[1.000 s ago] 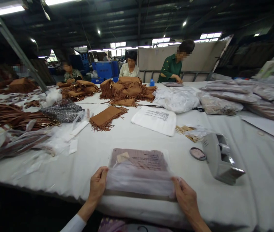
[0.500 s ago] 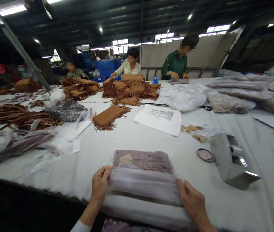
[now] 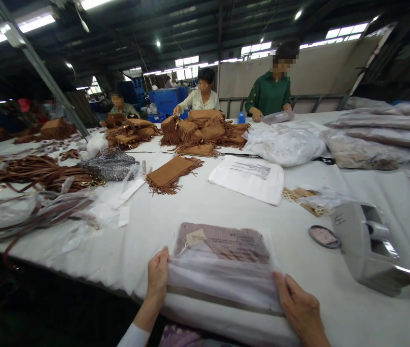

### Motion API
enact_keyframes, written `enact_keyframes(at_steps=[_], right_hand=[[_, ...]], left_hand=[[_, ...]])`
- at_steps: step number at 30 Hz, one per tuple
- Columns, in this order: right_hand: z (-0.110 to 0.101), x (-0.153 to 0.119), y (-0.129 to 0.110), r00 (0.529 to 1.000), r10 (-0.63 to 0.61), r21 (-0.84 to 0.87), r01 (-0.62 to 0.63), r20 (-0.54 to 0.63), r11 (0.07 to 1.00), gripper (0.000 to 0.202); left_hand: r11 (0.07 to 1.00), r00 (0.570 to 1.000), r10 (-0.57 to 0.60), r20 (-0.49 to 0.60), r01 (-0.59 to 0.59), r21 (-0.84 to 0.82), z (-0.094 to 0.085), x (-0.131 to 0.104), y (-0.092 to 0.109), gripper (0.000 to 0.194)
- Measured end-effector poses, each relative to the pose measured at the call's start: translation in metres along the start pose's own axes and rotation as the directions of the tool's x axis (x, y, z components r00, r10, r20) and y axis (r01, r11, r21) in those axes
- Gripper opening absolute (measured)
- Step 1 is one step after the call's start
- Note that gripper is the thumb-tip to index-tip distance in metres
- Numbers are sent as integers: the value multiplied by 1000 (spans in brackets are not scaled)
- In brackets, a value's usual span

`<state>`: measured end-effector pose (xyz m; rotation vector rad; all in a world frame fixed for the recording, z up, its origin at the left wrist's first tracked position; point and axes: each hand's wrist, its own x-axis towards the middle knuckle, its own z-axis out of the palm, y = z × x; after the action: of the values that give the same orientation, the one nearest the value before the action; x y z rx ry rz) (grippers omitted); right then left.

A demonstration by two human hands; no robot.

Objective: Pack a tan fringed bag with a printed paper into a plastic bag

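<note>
In front of me on the white-covered table lies a clear plastic bag point(image 3: 223, 282) with a mauve-brown fringed piece point(image 3: 223, 241) inside. Printed text and a pale tag point(image 3: 195, 236) show through its upper part. My left hand point(image 3: 157, 272) pinches the bag's left edge between thumb and fingers. At the right edge, my right hand point(image 3: 297, 301) grips the plastic in the same way. The lower part of the plastic is folded over and pulled taut between both hands. A brown fringed pouch point(image 3: 171, 171) lies farther up the table.
To the right stand a grey tape dispenser point(image 3: 371, 250) and a small dark oval dish point(image 3: 324, 236). A stack of white printed bags point(image 3: 247, 178) lies ahead, with brown fringed bags point(image 3: 205, 130) piled behind. Brown straps point(image 3: 38, 171) cover the left. Co-workers are across the table.
My view has shifted slightly left, so things appear farther right. Both hands keep hold of the bag's edges, and the folded plastic looks pulled lower, baring more of the fringe.
</note>
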<state>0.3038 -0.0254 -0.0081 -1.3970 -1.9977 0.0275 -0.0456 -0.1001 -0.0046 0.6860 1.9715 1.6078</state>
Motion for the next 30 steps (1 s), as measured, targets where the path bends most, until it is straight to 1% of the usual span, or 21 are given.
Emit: enact_keyframes(at_steps=[3, 7, 11, 14, 16, 19, 21, 22, 23, 24, 25, 26, 27, 28, 29, 30], right_hand=[[0, 0, 0, 999, 37, 8, -37, -7, 999, 55], [-1, -3, -1, 999, 50, -1, -50, -16, 999, 55], [-1, -6, 1, 999, 1, -74, -4, -34, 997, 55], [-2, -8, 0, 999, -49, -110, 47, -9, 993, 58], [-2, -9, -1, 1000, -12, -101, 12, -1, 995, 57], [-3, -10, -3, 997, 80, -56, -80, 5, 995, 51], [-4, -10, -5, 994, 105, -32, -105, 16, 994, 49], [-4, -11, -5, 993, 119, -26, -118, 18, 993, 49], [-5, -11, -6, 991, 132, -21, -132, 20, 991, 49], [-5, -11, -7, 989, 146, -16, -146, 21, 989, 48], [-5, -11, -7, 987, 157, -11, -156, 24, 988, 48], [-5, -11, -8, 987, 161, -6, -161, 29, 987, 47], [-6, -11, -8, 986, 162, 0, -162, 35, 987, 45], [-6, -11, -9, 985, 165, 5, -165, 41, 986, 44], [-6, -11, -9, 984, 171, 11, -172, 44, 985, 43], [-6, -11, -10, 982, 180, 17, -181, 47, 983, 43]], left_hand=[[984, 994, 106, 10, -106, 142, -5, 1, 2, 46], [919, 973, 224, 58, -231, 319, -9, 4, 2, 39], [834, 950, 284, 133, -313, 454, -5, 13, -1, 34], [771, 936, 295, 191, -351, 532, 1, 17, -4, 31], [736, 931, 297, 212, -364, 571, 3, 18, -7, 30], [688, 924, 302, 234, -381, 617, 0, 19, -9, 30], [613, 906, 356, 230, -412, 674, -4, 19, -6, 29], [568, 881, 422, 216, -442, 694, -6, 17, -3, 26], [522, 837, 510, 198, -485, 702, -6, 12, 1, 22], [484, 772, 609, 181, -542, 687, -5, 5, 6, 18], [449, 693, 698, 180, -619, 644, -1, -5, 12, 15], [404, 609, 764, 215, -710, 577, 5, -18, 18, 15], [345, 520, 807, 281, -800, 491, 13, -33, 24, 17], [272, 422, 812, 403, -885, 378, 23, -49, 29, 22], [192, 314, 780, 541, -943, 271, 35, -65, 33, 29], [114, 206, 727, 655, -977, 180, 47, -79, 36, 35]])
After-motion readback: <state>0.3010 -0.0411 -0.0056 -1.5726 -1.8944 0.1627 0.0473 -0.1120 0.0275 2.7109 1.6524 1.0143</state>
